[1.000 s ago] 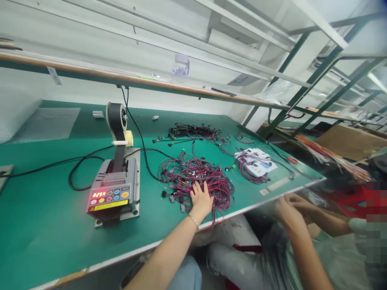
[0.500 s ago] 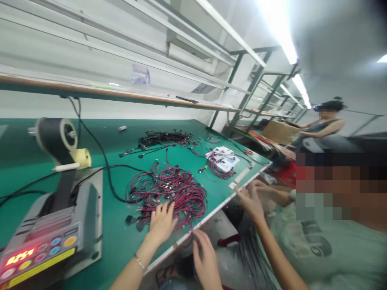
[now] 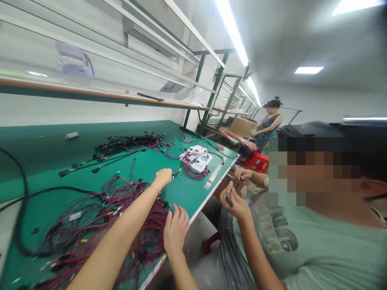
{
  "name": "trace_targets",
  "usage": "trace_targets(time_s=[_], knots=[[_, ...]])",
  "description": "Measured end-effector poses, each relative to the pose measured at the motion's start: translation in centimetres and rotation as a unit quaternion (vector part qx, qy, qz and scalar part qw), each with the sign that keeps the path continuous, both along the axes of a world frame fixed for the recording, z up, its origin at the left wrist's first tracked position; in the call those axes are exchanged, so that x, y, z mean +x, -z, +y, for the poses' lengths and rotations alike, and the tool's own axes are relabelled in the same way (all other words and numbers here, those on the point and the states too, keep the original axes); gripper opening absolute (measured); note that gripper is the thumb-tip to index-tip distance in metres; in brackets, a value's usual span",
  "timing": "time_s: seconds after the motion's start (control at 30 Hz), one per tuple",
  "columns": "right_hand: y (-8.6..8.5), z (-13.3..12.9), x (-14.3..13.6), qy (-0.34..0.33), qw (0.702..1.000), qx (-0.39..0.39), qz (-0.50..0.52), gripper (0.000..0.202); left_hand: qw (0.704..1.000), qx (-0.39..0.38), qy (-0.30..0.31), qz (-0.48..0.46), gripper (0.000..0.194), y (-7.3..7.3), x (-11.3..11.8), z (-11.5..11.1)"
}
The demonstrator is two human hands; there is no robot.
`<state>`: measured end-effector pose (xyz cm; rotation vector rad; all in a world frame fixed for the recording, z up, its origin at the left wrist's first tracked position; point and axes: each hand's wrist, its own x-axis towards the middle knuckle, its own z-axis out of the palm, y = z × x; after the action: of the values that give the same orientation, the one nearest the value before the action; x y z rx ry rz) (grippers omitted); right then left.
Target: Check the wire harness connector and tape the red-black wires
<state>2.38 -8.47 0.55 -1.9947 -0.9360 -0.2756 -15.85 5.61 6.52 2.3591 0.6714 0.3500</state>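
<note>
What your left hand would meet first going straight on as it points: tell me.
The left hand would probably meet the red-black wires on the white papers, though depth is unclear.

No text or number can be read.

slim shiny bracelet [image 3: 155, 188] around left wrist, bare forearms [image 3: 121, 233]

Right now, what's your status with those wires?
Left hand curled by small wire bundle, grip unclear. Right hand open at edge of big wire pile. Left forearm over pile.
</note>
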Motion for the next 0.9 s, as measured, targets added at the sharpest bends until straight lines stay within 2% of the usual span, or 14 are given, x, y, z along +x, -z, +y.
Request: trace_targets(time_s=[0.03,0.07,0.1,0.17,0.3,0.4,0.47,0.57,0.63,0.7,0.77,0.8,0.87,0.9], knots=[[-0.5,-1.5,2.1,-0.042,0.999,-0.008,0.009,0.04,0.995,-0.061,-0.028,-0.076,0.025,0.6,1.2,-0.8],[-0.7,-2.6,3.8,-0.072,0.997,-0.015,0.026,0.038,0.981,-0.131,-0.025,-0.144,0.024,1.0,2.3,-1.0],[-0.7,-3.3,5.0,-0.098,0.994,-0.015,0.047,0.037,0.974,-0.149,-0.017,-0.172,0.03,1.0,3.5,-0.4],[-0.4,-3.2,6.5,-0.127,0.987,0.004,0.097,0.035,0.963,-0.167,-0.016,-0.212,0.031,-0.1,6.1,2.7],[-0.9,0.4,7.9,-0.159,0.975,0.046,0.149,0.038,0.941,-0.193,-0.036,-0.276,0.026,-5.3,11.2,11.8],[-2.0,3.4,7.9,-0.154,0.976,0.025,0.153,0.042,0.917,-0.194,-0.059,-0.345,0.017,-10.0,12.9,16.8],[-1.8,4.8,5.9,-0.141,0.976,0.014,0.168,0.037,0.898,-0.193,-0.059,-0.392,0.012,-13.4,12.6,18.6],[0.8,6.3,-0.7,-0.115,0.972,0.008,0.205,0.03,0.85,-0.181,-0.044,-0.493,0.008,-18.9,10.2,19.2],[2.8,7.2,-6.3,-0.098,0.967,0.002,0.236,0.033,0.795,-0.174,-0.008,-0.581,0.009,-22.1,7.6,18.1],[3.6,8.0,-11.2,-0.06,0.957,0.015,0.284,0.037,0.757,-0.161,0.026,-0.632,0.01,-24.1,4.1,15.4],[2.4,8.6,-14.6,-0.033,0.942,0.05,0.33,0.044,0.76,-0.129,0.033,-0.637,0.011,-23.6,-0.3,11.0],[1.0,8.7,-15.6,-0.032,0.937,0.065,0.343,0.047,0.776,-0.107,0.031,-0.621,0.011,-22.3,-2.8,8.3],[-2.7,8.4,-16.8,-0.11,0.906,0.102,0.396,0.061,0.805,-0.038,-0.003,-0.592,0.014,-17.4,-8.2,2.5],[-4.8,7.9,-17.1,-0.174,0.87,0.127,0.444,0.069,0.823,0.009,-0.032,-0.567,0.013,-14.2,-11.0,-0.2]])
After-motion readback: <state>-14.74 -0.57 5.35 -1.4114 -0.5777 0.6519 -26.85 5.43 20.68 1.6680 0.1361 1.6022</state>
